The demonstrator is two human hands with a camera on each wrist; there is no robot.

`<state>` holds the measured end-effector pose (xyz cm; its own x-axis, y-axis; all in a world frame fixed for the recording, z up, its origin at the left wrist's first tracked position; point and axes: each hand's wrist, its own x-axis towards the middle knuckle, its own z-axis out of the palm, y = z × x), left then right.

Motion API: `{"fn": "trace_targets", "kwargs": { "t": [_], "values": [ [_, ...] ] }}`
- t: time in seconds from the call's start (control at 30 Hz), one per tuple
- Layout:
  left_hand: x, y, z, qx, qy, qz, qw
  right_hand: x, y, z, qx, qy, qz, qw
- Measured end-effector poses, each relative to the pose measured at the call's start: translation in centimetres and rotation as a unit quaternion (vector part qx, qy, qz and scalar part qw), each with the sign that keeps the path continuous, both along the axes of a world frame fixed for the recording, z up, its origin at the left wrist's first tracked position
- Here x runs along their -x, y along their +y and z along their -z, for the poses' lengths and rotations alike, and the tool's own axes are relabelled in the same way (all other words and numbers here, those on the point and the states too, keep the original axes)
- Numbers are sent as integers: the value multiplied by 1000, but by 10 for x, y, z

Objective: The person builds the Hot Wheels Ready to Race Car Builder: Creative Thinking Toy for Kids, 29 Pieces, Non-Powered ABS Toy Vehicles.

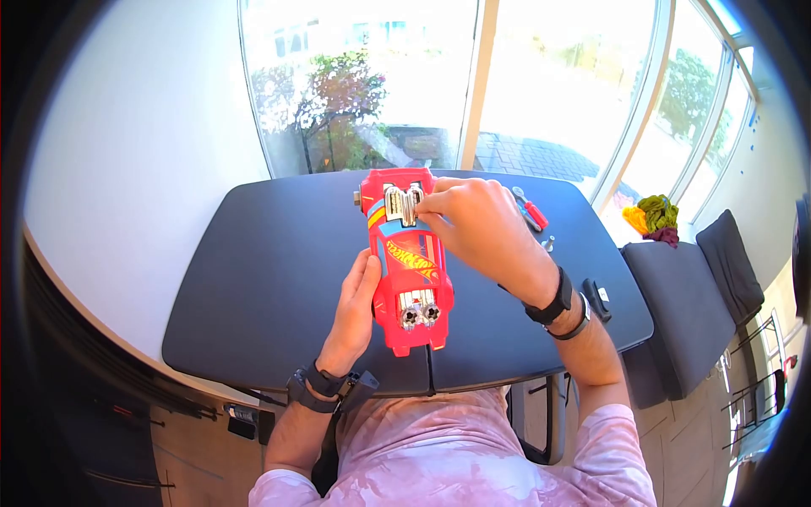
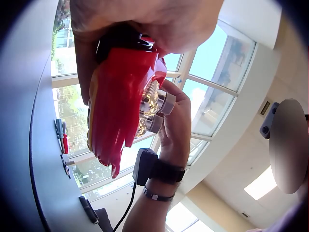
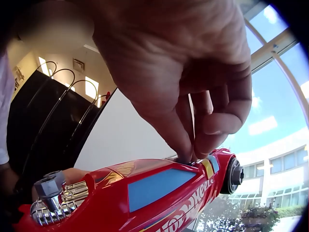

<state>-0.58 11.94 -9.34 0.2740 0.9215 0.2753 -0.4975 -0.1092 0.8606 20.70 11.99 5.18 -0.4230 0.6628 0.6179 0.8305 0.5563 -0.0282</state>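
Note:
A red Hot Wheels toy car (image 1: 387, 304) is held up over the dark table, its decorated top facing the person. The left hand (image 1: 351, 319) grips it along its left side, thumb on the upper edge; in the left wrist view that hand spans the car's underside end. Thumb and fingers of the right hand (image 1: 486, 221) pinch a chrome engine piece (image 1: 402, 205) on the car's body, and the right wrist view has these fingertips (image 3: 186, 153) right at the surface. Two grey hex-headed parts (image 3: 49, 186) stand on the chrome engine at the car's other end.
On the dark table (image 1: 270, 270), to the right, lie a red-handled tool (image 1: 535, 215), a small grey piece (image 1: 549, 243) and a black object (image 1: 596, 298). Beyond the right edge is a dark cushioned seat (image 1: 676, 291) with coloured cloths (image 1: 656, 215). Tall windows stand behind.

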Motion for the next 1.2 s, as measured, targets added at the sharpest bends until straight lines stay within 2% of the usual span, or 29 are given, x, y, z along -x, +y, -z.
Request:
{"fn": "trace_targets", "kwargs": {
  "t": [0.07,0.17,0.27,0.37,0.4,0.47,0.57,0.77,0.87,0.97,1.1,1.13,1.2],
  "values": [
    [0,-2,-3,4,-4,4,1000,-4,1,0,4,35,-31,999],
    [0,-1,-2,0,-10,13,1000,-3,-5,-11,37,84,6,996],
    [1,1,-2,-4,-14,19,1000,-3,7,-7,-35,161,-18,986],
    [1,0,-2,-6,-19,24,1000,-7,25,9,47,174,2,984],
    [2,0,-2,-7,-21,26,999,-7,30,11,138,239,-42,960],
    [2,-3,-3,2,-19,27,999,-6,35,11,313,355,-131,871],
    [2,-4,-6,1,-20,34,999,-5,31,8,337,376,-143,852],
    [4,-2,0,-3,-29,38,999,-6,39,16,292,356,-137,877],
    [2,3,5,-5,-35,21,999,-1,32,28,205,336,-98,914],
    [-1,3,2,-2,-54,-21,998,5,9,36,95,278,-5,956],
    [2,8,4,-1,-49,-73,996,11,-41,39,189,181,40,964],
    [2,5,1,-15,-34,-90,995,12,-50,45,210,180,22,961],
    [1,-5,-10,-28,-12,-87,996,19,-59,73,177,199,3,964]
  ]
}}
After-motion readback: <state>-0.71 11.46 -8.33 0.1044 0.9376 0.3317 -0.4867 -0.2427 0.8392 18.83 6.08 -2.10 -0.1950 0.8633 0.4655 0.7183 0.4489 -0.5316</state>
